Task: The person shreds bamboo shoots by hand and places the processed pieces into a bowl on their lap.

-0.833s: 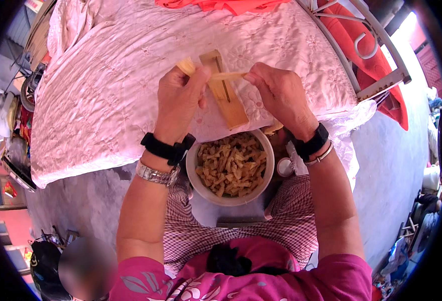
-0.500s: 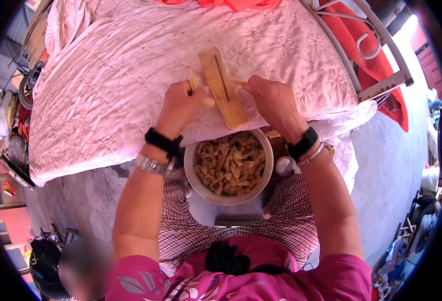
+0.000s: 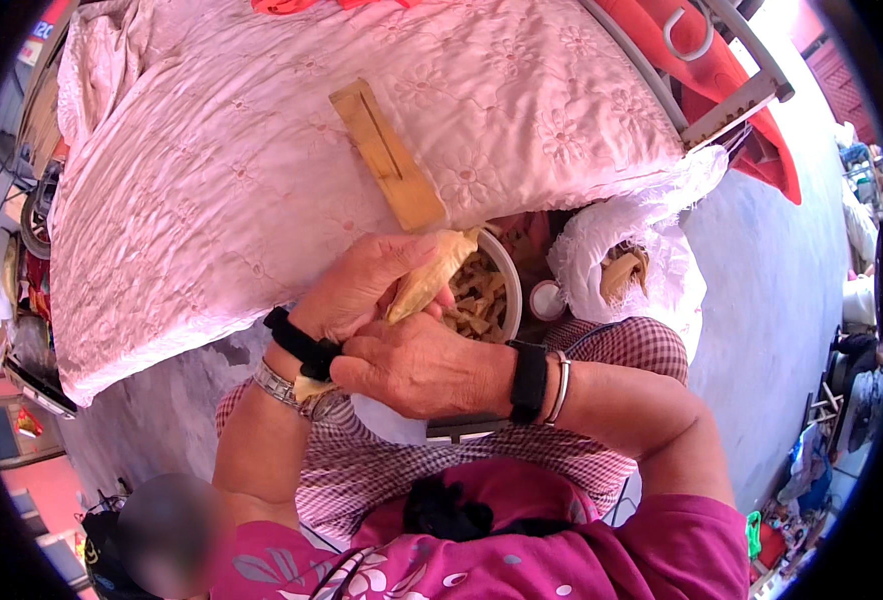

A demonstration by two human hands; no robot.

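My left hand (image 3: 356, 285) is closed round a pale yellow dried strip (image 3: 431, 272) whose upper end sticks up past my thumb. My right hand (image 3: 411, 365) is closed just below it, gripping the same material, with a yellowish end showing near my left wrist. Both hands are over a white bowl (image 3: 510, 291) of chopped yellowish pieces, partly hidden by them. Beyond my hands, a flat wooden board with a long slot (image 3: 396, 175) lies on the pink quilted bedspread (image 3: 201, 180).
Right of the bowl are a white sack (image 3: 671, 280) with tan pieces inside and a small round container (image 3: 546, 300). A metal bed rail (image 3: 736, 110) with red cloth is at upper right. Clutter lines both sides. A blurred person (image 3: 171, 530) appears at lower left.
Both hands have come down from beside the board to over the bowl, my right hand crossing leftward below my left. More of the white sack now shows, and the view has shifted.
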